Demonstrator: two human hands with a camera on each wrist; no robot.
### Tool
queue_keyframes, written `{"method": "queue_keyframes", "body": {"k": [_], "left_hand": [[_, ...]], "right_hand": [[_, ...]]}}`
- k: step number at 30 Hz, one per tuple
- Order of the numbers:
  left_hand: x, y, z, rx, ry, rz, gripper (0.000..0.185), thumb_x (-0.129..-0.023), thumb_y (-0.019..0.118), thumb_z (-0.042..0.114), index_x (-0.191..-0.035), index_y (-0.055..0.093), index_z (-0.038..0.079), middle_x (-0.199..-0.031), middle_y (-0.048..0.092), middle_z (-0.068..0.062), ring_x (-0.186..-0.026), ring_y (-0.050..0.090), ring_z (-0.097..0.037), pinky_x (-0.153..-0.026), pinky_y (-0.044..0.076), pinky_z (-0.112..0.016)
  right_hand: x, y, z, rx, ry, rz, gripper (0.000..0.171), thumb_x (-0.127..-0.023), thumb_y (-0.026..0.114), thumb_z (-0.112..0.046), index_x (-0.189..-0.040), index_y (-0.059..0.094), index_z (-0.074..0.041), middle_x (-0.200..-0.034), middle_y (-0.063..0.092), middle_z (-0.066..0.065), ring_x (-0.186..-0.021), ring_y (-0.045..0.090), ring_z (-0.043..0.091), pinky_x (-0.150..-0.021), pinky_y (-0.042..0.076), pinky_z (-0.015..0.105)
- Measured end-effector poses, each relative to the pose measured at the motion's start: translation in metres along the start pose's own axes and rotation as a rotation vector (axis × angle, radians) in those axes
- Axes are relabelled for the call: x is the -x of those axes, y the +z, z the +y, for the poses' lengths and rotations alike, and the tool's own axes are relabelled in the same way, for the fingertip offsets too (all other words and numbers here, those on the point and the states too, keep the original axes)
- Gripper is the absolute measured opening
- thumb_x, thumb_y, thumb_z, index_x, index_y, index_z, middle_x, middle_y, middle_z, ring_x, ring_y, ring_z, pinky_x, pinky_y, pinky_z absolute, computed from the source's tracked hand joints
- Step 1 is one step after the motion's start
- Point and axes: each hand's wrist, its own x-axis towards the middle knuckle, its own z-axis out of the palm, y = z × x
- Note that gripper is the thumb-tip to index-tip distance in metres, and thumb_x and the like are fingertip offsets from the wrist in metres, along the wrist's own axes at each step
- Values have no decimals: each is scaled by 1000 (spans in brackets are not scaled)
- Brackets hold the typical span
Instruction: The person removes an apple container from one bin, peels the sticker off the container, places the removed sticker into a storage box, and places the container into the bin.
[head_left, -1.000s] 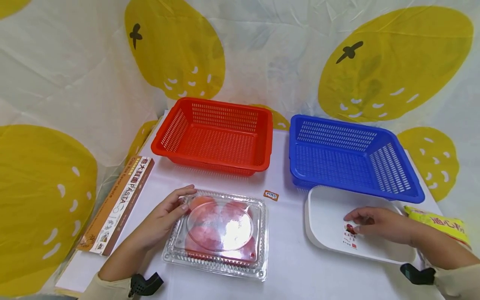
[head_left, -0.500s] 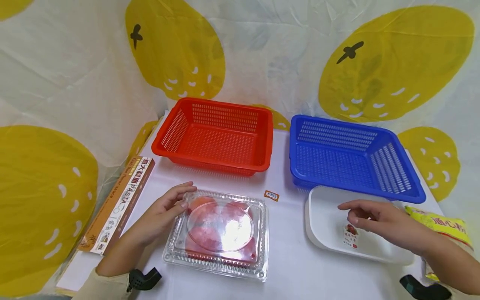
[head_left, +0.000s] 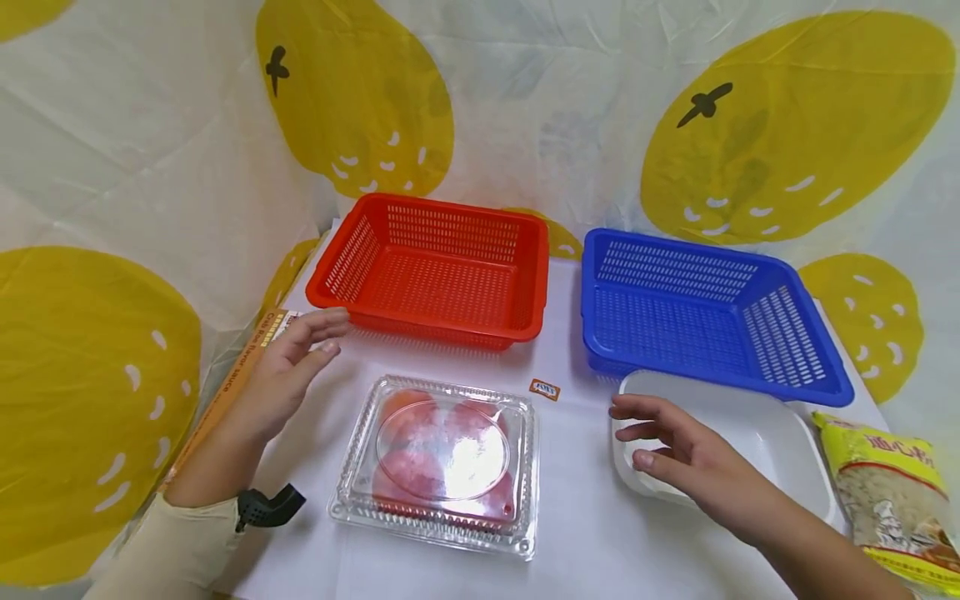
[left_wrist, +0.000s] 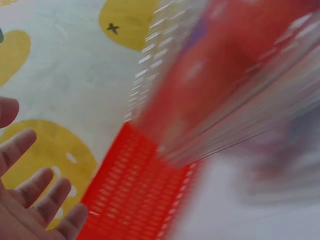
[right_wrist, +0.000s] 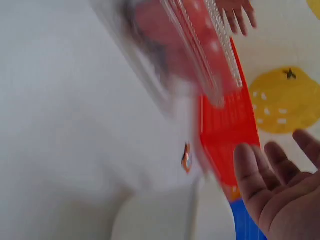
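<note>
While both hands (head_left: 288, 371) (head_left: 678, 454) hover spread, empty, clear clamshell (head_left: 442, 462) between; red basket (head_left: 435, 271) behind.

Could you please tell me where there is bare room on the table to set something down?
Both the red basket and blue basket hold nothing. Bare tabletop lies between the clear box and white tray, around a small sticker. It is crowded on the right, where tray, blue basket and yellow bag meet.
</note>
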Motion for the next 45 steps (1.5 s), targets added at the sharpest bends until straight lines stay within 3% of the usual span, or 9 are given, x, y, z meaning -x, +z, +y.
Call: {"method": "queue_keyframes", "body": {"k": [3, 6, 12, 15, 17, 22, 27, 33, 45], "left_hand": [[-14, -5, 5, 32, -18, 117, 31, -108, 54, 0, -139, 61, -4, -133, 65, 0, -124, 59, -16, -101, 49, -18], [-26, -9, 6, 75, -124, 253, 27, -110, 56, 9, -136, 65, 9, -131, 60, -2, -121, 57, -18, -97, 50, -16], [-45, -16, -6, 54, -299, 411, 29, -109, 59, 20, -137, 65, 25, -153, 45, -7, -134, 43, -20, -78, 51, -15], [-53, -18, -18, -25, -288, 414, 33, -109, 58, 20, -141, 63, 24, -161, 43, -10, -145, 41, -27, -71, 49, -17], [-56, -20, -27, -85, -264, 403, 38, -109, 57, 18, -146, 60, 16, -161, 46, -12, -150, 40, -29, -82, 53, -20], [-61, -22, -43, -117, -287, 374, 51, -111, 54, 20, -160, 45, 9, -164, 44, -11, -146, 47, -28, -112, 47, -29], [-65, -19, -52, -47, -342, 339, 51, -113, 49, 23, -163, 41, 13, -164, 38, -13, -120, 54, -15, -99, 52, -25], [-64, -16, -58, -30, -332, 290, 51, -116, 41, 22, -166, 32, 15, -164, 37, -15, -114, 57, -9, -105, 51, -38], [-65, -13, -66, 20, -335, 269, 52, -117, 36, 26, -168, 25, 21, -166, 35, -15, -108, 63, -10, -105, 49, -44]], "right_hand": [[-2, 16, -5, -75, 21, 9, 55, -107, 60, -7, -159, 45, -18, -154, 52, 7, -131, 59, 17, -96, 58, 30], [-5, 34, -6, -126, -4, 9, 58, -106, 60, -8, -160, 42, -19, -158, 47, 13, -135, 57, 17, -98, 57, 31], [-12, 68, -2, -163, -41, 56, 64, -104, 62, -9, -162, 38, -17, -164, 39, 14, -143, 48, 27, -102, 53, 30], [-18, 83, 0, -191, -19, 95, 68, -103, 64, -11, -165, 35, -18, -167, 35, 17, -146, 41, 44, -104, 51, 30], [-24, 91, 1, -202, 4, 115, 71, -103, 66, -14, -166, 34, -19, -169, 32, 20, -147, 37, 52, -105, 51, 32], [-43, 113, 6, -263, 93, 179, 75, -100, 70, -20, -166, 34, -22, -170, 30, 20, -148, 38, 48, -110, 47, 48], [-54, 134, 13, -382, 192, 208, 82, -99, 73, -22, -168, 29, -24, -168, 32, 17, -147, 38, 40, -113, 42, 52], [-64, 140, 24, -420, 180, 192, 87, -97, 75, -19, -169, 27, -25, -170, 31, 12, -151, 34, 32, -122, 29, 45], [-64, 136, 28, -413, 139, 84, 89, -96, 74, -15, -168, 22, -27, -156, 45, 20, -132, 56, 30, -99, 56, 33]]}}
